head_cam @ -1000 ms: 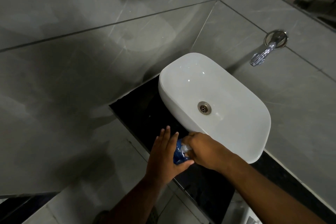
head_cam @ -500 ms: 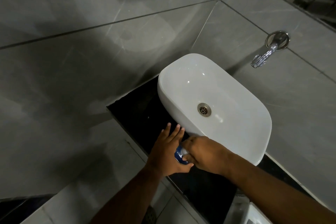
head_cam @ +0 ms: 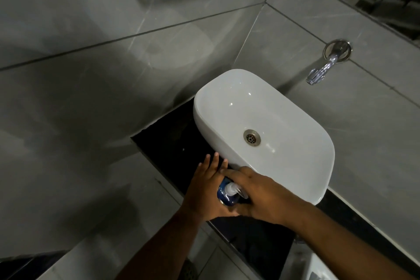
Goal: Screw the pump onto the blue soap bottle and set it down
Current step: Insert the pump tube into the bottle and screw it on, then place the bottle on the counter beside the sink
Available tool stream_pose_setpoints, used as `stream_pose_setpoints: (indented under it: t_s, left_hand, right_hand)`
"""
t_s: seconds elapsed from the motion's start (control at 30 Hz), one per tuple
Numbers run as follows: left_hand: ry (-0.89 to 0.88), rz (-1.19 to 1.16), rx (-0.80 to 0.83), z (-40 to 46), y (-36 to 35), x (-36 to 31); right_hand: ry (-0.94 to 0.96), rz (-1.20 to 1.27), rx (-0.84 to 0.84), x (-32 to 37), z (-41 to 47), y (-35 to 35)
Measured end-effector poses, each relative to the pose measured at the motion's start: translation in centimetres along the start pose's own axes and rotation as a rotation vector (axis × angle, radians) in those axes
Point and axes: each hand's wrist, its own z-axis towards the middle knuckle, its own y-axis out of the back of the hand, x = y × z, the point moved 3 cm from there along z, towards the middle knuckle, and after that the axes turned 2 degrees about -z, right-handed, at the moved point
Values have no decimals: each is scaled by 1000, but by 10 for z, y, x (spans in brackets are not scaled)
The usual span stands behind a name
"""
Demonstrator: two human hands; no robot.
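The blue soap bottle (head_cam: pixel 227 198) stands between my two hands over the black counter (head_cam: pixel 172 143), just in front of the white sink's near rim. A white pump (head_cam: pixel 231 187) sits on its neck. My left hand (head_cam: pixel 206 186) cups the bottle's left side with its fingers stretched out straight. My right hand (head_cam: pixel 256 191) wraps around the pump and the bottle's right side; its fingers hide most of the pump head. I cannot tell whether the bottle's base touches the counter.
A white oval sink (head_cam: pixel 295 134) with a metal drain (head_cam: pixel 251 137) sits on the counter. A chrome tap (head_cam: pixel 322 68) juts from the grey tiled wall at upper right. The counter's front edge runs just below my hands.
Both hands and the bottle sit a little lower and nearer the counter edge. My right hand has turned on the pump, so the white pump neck now shows.
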Motion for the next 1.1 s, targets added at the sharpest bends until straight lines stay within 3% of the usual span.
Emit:
stream_pose_setpoints:
  t_s: [0.2, 0.4, 0.7, 0.8, 0.9, 1.0, 1.1]
  left_hand:
    - [13, 40, 5, -1, 4, -2]
    - [35, 76, 23, 0, 3, -2]
    - [16, 94, 38, 0, 4, -1]
    - [72, 63, 123, -1, 10, -5]
    - [292, -274, 246, -16, 11, -1]
    - [466, -546, 124, -38, 18, 6]
    - [505, -684, 130, -44, 15, 6]
  right_hand:
    - [157, -231, -28, 5, -16, 10]
    - [29, -273, -61, 9, -3, 9]
    - [-10, -177, -122, 3, -3, -2]
    - [-74, 28, -171, -6, -9, -8]
    - [-241, 478, -226, -21, -27, -28]
    - [-423, 735, -203, -26, -36, -69]
    - [-418, 844, -289, -19, -24, -96]
